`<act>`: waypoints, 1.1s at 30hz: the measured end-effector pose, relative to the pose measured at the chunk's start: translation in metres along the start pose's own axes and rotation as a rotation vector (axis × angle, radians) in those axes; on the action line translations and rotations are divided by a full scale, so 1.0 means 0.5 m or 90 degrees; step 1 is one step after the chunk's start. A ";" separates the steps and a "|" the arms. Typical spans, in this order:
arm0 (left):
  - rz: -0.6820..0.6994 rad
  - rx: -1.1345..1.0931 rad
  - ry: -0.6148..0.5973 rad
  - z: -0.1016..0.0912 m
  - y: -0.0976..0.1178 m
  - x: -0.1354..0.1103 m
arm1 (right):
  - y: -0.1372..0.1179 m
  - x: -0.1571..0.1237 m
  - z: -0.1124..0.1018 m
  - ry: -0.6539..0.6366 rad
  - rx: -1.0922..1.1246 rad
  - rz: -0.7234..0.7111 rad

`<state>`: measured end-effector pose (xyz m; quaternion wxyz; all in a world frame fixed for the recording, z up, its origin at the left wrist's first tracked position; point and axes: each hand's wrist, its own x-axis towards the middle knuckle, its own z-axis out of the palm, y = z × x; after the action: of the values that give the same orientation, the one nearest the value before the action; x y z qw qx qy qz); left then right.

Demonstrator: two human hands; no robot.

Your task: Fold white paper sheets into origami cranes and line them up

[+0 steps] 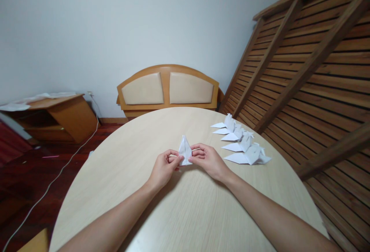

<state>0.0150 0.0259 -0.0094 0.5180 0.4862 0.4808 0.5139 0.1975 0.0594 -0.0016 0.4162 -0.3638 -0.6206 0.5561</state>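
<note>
A small white folded paper piece (185, 149), pointed at the top, stands upright just above the round light-wood table (138, 155). My left hand (164, 169) pinches its lower left edge with thumb and fingers. My right hand (208, 160) pinches its lower right edge. Both hands meet at the middle of the table, fingers curled in.
Several finished white folded paper figures (242, 144) lie in a row at the table's right side. A padded wooden headboard (167, 88) leans behind the table, a slatted wooden frame (312, 74) at right, a wooden cabinet (58, 117) and a white cable (58, 175) at left.
</note>
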 end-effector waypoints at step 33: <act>0.082 -0.010 -0.029 -0.003 0.006 -0.009 | 0.001 0.003 -0.004 -0.035 -0.026 -0.075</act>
<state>0.0133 0.0217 -0.0068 0.4983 0.5234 0.4329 0.5388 0.1989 0.0615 -0.0019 0.4233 -0.3195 -0.6635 0.5277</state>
